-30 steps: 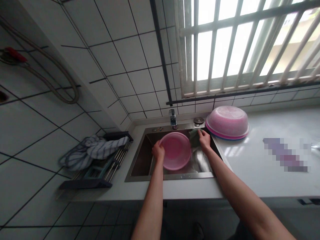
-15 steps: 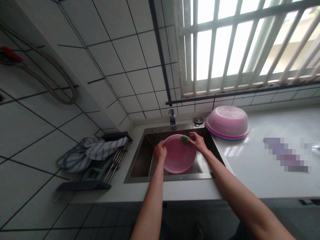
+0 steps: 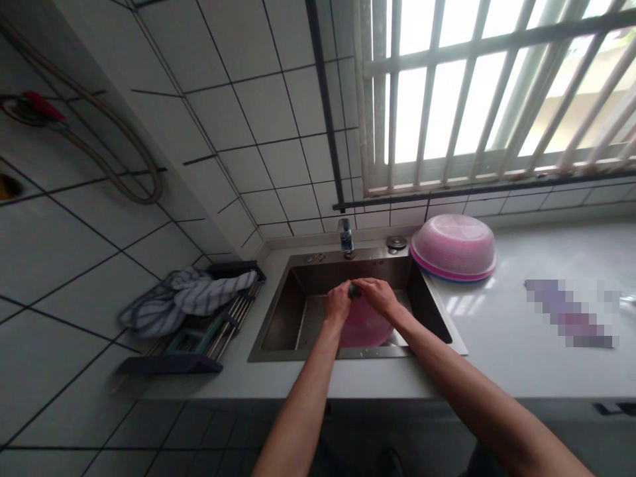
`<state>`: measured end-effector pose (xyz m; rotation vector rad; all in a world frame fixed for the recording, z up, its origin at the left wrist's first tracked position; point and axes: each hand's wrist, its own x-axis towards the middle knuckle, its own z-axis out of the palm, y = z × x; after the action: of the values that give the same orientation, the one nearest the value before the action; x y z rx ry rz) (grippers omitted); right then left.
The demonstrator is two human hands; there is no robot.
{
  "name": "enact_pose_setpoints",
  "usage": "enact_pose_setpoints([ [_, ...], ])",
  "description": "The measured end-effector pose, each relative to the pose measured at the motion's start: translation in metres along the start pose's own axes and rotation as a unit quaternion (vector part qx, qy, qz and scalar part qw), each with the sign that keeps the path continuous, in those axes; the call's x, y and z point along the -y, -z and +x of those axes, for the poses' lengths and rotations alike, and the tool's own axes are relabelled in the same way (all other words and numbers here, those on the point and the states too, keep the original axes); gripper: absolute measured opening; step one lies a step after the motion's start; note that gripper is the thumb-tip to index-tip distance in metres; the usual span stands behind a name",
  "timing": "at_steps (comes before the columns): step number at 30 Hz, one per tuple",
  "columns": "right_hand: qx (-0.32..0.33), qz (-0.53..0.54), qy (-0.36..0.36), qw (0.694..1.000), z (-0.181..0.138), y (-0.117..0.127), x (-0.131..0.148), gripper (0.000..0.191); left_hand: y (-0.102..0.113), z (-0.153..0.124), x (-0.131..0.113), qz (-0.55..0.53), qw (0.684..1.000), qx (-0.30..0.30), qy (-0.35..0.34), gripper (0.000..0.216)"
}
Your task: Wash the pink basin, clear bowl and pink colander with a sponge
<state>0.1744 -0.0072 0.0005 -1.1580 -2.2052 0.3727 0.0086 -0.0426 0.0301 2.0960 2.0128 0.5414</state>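
A pink plastic basin (image 3: 366, 326) stands in the steel sink (image 3: 311, 318), its far part covered by my hands. My left hand (image 3: 338, 303) is closed at the basin's far left rim; the fingertips are hidden. Close beside it, my right hand (image 3: 381, 296) presses a small green scrubbing pad (image 3: 354, 290) against the rim. Only a bit of the pad shows between the two hands. Behind them stands the chrome faucet (image 3: 345, 235).
Upside-down pink basins (image 3: 453, 245) are stacked right of the sink, near a metal drain strainer (image 3: 397, 242). A dish rack (image 3: 199, 341) with a striped cloth (image 3: 191, 295) stands on the left. A blurred-out item (image 3: 571, 315) lies on the white counter (image 3: 501, 351).
My right hand has moved left with the green pad, up against my left hand. My left hand and the basin have shifted slightly right. The view has tilted a little.
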Motion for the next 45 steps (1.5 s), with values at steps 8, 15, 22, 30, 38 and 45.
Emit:
enact_pose_setpoints([
  [8, -0.074, -0.004, -0.199, 0.977, -0.003, 0.008, -0.038, 0.031, 0.005, 0.006, 0.026, -0.066, 0.985, -0.099, 0.121, 0.042],
  [15, 0.029, 0.131, -0.269, 0.954, -0.013, 0.000, -0.075, 0.015, 0.016, 0.012, 0.056, -0.134, 0.926, -0.207, 0.285, 0.035],
  [22, -0.097, 0.084, -0.275, 0.953, -0.010, 0.008, -0.074, 0.024, 0.003, 0.016, 0.055, -0.107, 0.963, -0.058, 0.241, 0.042],
  [30, -0.048, 0.079, -0.126, 0.988, -0.006, 0.015, -0.032, 0.029, -0.004, 0.011, 0.027, -0.040, 0.992, -0.122, 0.012, 0.075],
  [38, -0.085, 0.082, -0.128, 0.985, -0.001, 0.012, -0.032, 0.034, 0.003, 0.008, 0.025, -0.077, 0.988, -0.096, 0.090, 0.042],
  [45, -0.078, 0.108, -0.208, 0.969, -0.007, 0.010, -0.064, 0.036, 0.009, 0.008, 0.032, -0.047, 0.985, -0.101, 0.129, 0.042],
])
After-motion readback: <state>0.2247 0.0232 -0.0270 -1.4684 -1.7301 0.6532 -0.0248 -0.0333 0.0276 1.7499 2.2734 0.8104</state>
